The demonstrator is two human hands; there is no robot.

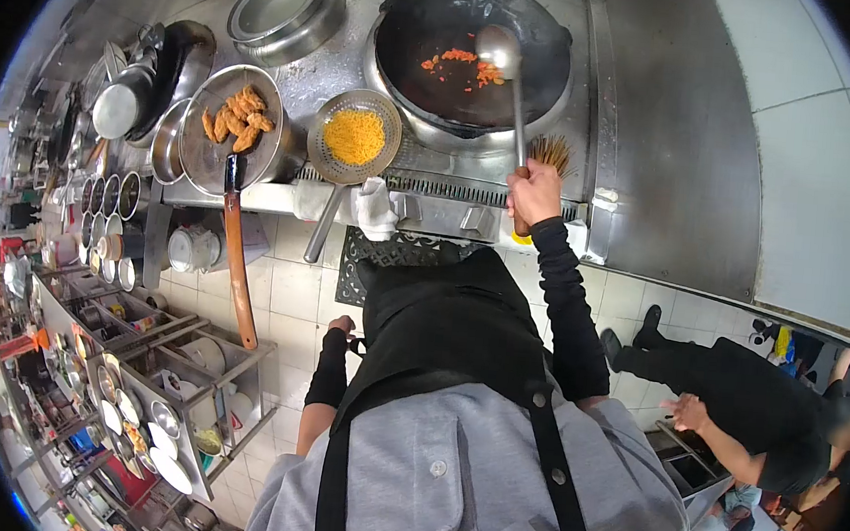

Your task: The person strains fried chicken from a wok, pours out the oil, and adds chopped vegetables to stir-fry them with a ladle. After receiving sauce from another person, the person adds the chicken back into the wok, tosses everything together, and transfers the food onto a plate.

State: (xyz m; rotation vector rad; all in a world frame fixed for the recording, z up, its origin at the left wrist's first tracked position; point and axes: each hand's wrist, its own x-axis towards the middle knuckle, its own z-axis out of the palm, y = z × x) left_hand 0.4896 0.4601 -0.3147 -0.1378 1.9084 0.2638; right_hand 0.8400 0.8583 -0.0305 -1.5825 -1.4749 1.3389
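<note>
My right hand is wrapped round the handle of a metal ladle. The ladle's bowl is inside a large black wok, beside scattered orange-red pieces of food. Close to that hand, a bamboo brush lies at the wok's right front. My left hand hangs low beside the black apron, away from the stove; its fingers are mostly hidden. A perforated strainer with yellow crumbs sits left of the wok. Fried brown pieces lie in a wooden-handled mesh strainer over a pot.
A lidded metal pot stands at the back left. White cloth lies on the stove's front edge, where strainer handles stick out. Shelves with plates are at left. Another person in black is at right, near the tiled floor.
</note>
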